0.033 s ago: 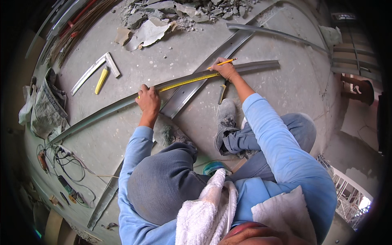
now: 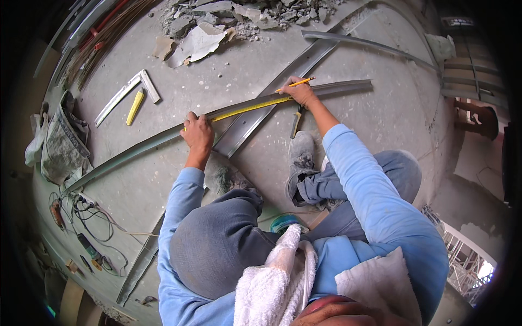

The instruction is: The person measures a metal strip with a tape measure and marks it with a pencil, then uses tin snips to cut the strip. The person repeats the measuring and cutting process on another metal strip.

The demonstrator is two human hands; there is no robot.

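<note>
At ten o'clock my left grip (image 2: pixel 198 133) is curled over the metal strip (image 2: pixel 342 87), which runs from nine toward two; the yellow tape (image 2: pixel 250 108) lies along it to my right grip (image 2: pixel 300 93), pinching a pencil (image 2: pixel 306 81) at one. Likely I'm measuring; marking calls for a still tape.

The person wears a light blue long-sleeved top (image 2: pixel 326 261), plain and softly creased, with faint dusty smudges. The left sleeve (image 2: pixel 186 204) and right sleeve (image 2: pixel 356 174) run down close to the wrists, leaving the left hand (image 2: pixel 199 135) and right hand (image 2: pixel 300 93) bare. The trousers (image 2: pixel 215 242) are faded grey-blue, denim-like, bunched into folds above the right shoe (image 2: pixel 301 155), which is grey, laced and coated with pale dust. The left shoe (image 2: pixel 218 179) looks greyish with a green tinge. A fluffy white towel (image 2: pixel 263 288) hangs over the chest, its other end (image 2: pixel 375 277) lying flat on the right side.
</note>
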